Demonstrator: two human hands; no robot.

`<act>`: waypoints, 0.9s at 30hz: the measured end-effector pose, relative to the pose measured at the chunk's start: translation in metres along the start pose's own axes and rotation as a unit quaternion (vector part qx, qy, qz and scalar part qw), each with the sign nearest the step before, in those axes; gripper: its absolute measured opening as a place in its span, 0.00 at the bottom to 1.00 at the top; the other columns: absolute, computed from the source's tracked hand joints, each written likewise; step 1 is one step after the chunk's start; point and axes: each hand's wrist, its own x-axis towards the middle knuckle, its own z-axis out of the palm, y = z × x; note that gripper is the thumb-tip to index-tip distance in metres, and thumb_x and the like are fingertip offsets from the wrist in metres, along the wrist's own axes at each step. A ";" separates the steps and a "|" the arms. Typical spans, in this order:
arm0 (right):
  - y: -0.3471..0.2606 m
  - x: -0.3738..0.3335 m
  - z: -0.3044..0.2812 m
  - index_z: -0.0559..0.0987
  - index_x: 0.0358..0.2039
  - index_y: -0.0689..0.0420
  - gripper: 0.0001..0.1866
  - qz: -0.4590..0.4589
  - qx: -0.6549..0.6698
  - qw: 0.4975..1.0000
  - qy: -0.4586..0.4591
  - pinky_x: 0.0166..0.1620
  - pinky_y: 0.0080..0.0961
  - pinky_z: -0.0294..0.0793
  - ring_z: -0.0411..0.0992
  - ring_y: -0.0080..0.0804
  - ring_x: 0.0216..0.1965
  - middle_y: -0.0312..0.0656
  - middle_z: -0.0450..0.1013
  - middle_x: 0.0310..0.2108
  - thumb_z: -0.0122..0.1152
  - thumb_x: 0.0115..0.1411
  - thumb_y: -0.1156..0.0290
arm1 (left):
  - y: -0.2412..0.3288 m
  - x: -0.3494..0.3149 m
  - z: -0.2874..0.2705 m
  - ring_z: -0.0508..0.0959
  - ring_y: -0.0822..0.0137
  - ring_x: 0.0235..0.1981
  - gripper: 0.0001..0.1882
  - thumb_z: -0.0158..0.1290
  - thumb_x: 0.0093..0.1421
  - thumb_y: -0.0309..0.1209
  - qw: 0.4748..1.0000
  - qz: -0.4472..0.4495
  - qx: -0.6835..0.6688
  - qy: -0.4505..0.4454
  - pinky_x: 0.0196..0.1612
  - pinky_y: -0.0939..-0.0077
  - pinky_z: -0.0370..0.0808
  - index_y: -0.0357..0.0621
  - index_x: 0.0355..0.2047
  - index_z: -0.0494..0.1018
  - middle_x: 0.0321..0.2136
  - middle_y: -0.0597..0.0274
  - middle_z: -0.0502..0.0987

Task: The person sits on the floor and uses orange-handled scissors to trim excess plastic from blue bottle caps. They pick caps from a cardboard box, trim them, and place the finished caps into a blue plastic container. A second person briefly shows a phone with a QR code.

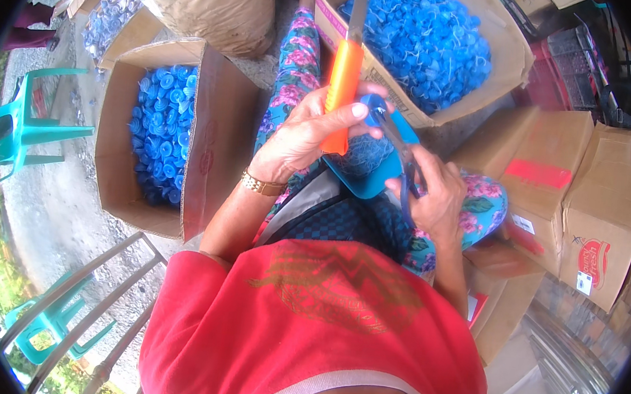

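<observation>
Well, at the far left a green chair (32,130) stands apart from the work, and nearer in comes the left box (224,134), whose tall wall rises just beside the left forearm, so that elbow has little sideways room. The blue caps (164,126) in it look like thin moulded plastic: light, fairly stiff, likely a bit slippery, hardly fragile.

The left hand (312,126) is closed round an orange cutter (343,88), its thumb crossing the handle, with the blade pointing up and away. Thumb tip and fingers also pinch a cap (374,107) over the lap, just right of the handle. Its rim would seem the surest hold, with fingertips kept off the side facing the scissors (402,153). Those reach from the right up to the cap; blur hides whether the blades touch it or how wide they stand.

Beneath, a teal tray (352,181) holds thin blue shreds (370,160). The far box (509,42) limits forward reach, and the exposed cutter blade stands near its edge. The right hand (440,196) is curled on the scissors' handles. Rightward, the knee (485,203) and the cartons (606,190) narrow that elbow's swing.
</observation>
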 end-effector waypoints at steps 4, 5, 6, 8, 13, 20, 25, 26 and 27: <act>-0.002 -0.004 0.001 0.75 0.43 0.53 0.27 -0.010 -0.026 1.000 0.011 0.26 0.29 0.61 0.68 0.31 0.18 0.34 0.73 0.23 0.69 0.46 0.51 | -0.003 -0.003 0.006 0.74 0.63 0.48 0.22 0.50 0.63 0.34 1.000 -0.014 0.006 -0.004 0.48 0.72 0.75 0.31 0.53 0.64 0.46 0.48 0.72; -0.004 -0.006 0.002 0.75 0.43 0.53 0.27 0.000 -0.011 1.000 0.010 0.26 0.29 0.62 0.68 0.31 0.18 0.35 0.73 0.22 0.68 0.47 0.52 | -0.005 -0.003 0.007 0.74 0.63 0.48 0.22 0.51 0.63 0.33 1.000 -0.016 0.006 -0.006 0.47 0.72 0.75 0.31 0.53 0.65 0.45 0.48 0.72; -0.005 -0.008 0.003 0.75 0.43 0.53 0.27 0.010 0.004 1.000 0.010 0.25 0.29 0.62 0.68 0.32 0.18 0.35 0.73 0.22 0.68 0.47 0.52 | -0.007 -0.004 0.008 0.74 0.63 0.48 0.22 0.51 0.63 0.33 1.000 -0.018 0.005 -0.008 0.47 0.72 0.75 0.31 0.53 0.65 0.45 0.48 0.73; -0.006 -0.015 0.004 0.74 0.44 0.55 0.27 0.006 -0.016 1.000 0.004 0.24 0.30 0.63 0.69 0.34 0.17 0.37 0.73 0.21 0.68 0.48 0.52 | -0.011 -0.005 0.008 0.74 0.65 0.46 0.22 0.51 0.63 0.33 1.000 -0.025 0.012 -0.001 0.46 0.73 0.75 0.31 0.52 0.65 0.45 0.49 0.73; -0.012 -0.036 0.013 0.73 0.43 0.60 0.26 0.013 -0.017 1.000 0.014 0.21 0.31 0.66 0.71 0.38 0.17 0.41 0.73 0.20 0.67 0.50 0.54 | -0.019 -0.009 0.006 0.75 0.68 0.39 0.22 0.53 0.62 0.34 0.998 -0.053 0.039 -0.010 0.44 0.75 0.75 0.32 0.52 0.66 0.44 0.51 0.74; -0.013 -0.056 0.020 0.73 0.42 0.61 0.25 0.047 0.012 0.999 -0.005 0.20 0.31 0.66 0.71 0.39 0.16 0.43 0.71 0.17 0.67 0.51 0.56 | -0.029 -0.014 0.006 0.75 0.71 0.37 0.23 0.56 0.60 0.37 0.994 -0.089 0.067 -0.015 0.43 0.77 0.74 0.34 0.50 0.68 0.42 0.52 0.75; -0.017 -0.055 0.014 0.73 0.41 0.59 0.25 0.082 0.076 0.993 -0.038 0.20 0.31 0.66 0.69 0.38 0.14 0.41 0.67 0.14 0.68 0.50 0.56 | -0.035 -0.014 0.002 0.75 0.71 0.35 0.24 0.56 0.60 0.38 0.993 -0.098 0.061 -0.019 0.43 0.78 0.74 0.34 0.50 0.69 0.42 0.53 0.75; -0.017 -0.055 0.014 0.73 0.41 0.59 0.25 0.080 0.073 0.994 -0.033 0.19 0.31 0.66 0.69 0.38 0.14 0.40 0.66 0.14 0.68 0.50 0.55 | -0.034 -0.014 0.002 0.74 0.72 0.35 0.24 0.56 0.59 0.39 0.993 -0.099 0.061 -0.024 0.43 0.78 0.73 0.34 0.50 0.69 0.42 0.53 0.75; -0.016 -0.055 0.015 0.73 0.41 0.59 0.25 0.078 0.069 0.994 -0.028 0.19 0.30 0.66 0.69 0.38 0.14 0.40 0.66 0.13 0.68 0.49 0.55 | -0.032 -0.013 0.002 0.74 0.72 0.34 0.24 0.56 0.59 0.39 0.993 -0.101 0.061 -0.029 0.43 0.78 0.73 0.34 0.50 0.69 0.42 0.54 0.75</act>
